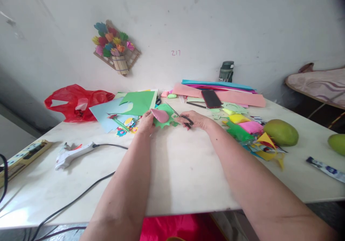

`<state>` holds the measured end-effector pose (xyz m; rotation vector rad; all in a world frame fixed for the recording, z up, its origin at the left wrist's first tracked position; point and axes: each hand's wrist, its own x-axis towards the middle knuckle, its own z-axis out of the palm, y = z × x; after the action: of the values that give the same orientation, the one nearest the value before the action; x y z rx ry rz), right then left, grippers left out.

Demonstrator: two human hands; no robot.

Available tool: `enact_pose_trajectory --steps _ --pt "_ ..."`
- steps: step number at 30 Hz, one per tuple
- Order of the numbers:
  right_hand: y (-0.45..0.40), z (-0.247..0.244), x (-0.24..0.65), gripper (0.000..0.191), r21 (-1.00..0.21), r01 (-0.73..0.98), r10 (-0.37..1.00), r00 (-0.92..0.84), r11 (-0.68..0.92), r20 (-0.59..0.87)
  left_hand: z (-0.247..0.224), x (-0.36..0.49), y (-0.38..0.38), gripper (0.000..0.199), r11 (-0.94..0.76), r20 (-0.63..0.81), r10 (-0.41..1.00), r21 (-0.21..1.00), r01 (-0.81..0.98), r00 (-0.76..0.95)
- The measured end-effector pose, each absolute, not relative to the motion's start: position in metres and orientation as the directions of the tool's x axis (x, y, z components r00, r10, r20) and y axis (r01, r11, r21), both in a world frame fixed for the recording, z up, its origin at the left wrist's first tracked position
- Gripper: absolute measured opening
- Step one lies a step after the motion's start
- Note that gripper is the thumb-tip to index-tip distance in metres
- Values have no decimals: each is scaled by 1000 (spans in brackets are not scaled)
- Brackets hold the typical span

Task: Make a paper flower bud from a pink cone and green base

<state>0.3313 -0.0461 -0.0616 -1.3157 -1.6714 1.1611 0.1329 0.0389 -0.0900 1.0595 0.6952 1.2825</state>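
My left hand [147,123] is closed on the edge of a green paper piece [165,108] with a zigzag-cut border. A pink cone-shaped piece [161,115] sits on top of that green paper. Black-handled scissors [188,120] are gripped in my right hand [194,119], their blades pointing up and left at the right side of the green paper. Whether the blades touch the paper, I cannot tell. Just left of my left hand lie small colourful paper flowers [126,128], and behind it are larger green sheets [141,102] and light blue sheets [104,113].
A white glue gun [74,155] with its cord and a power strip [27,158] lie left. A red plastic bag [78,102] stands behind them. A phone [211,99], coloured paper scraps [265,147] and a green mango [281,132] are right. A bottle [226,72] stands by the wall.
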Motion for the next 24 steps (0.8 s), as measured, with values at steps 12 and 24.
enact_pose_trajectory --steps 12,24 --pt "-49 -57 325 32 -941 335 983 -183 46 -17 -89 134 38 31 -57 137 978 904 -424 160" --pt "-46 -63 330 37 -933 350 972 -235 88 4 -91 131 42 33 -61 149 972 906 -418 181"
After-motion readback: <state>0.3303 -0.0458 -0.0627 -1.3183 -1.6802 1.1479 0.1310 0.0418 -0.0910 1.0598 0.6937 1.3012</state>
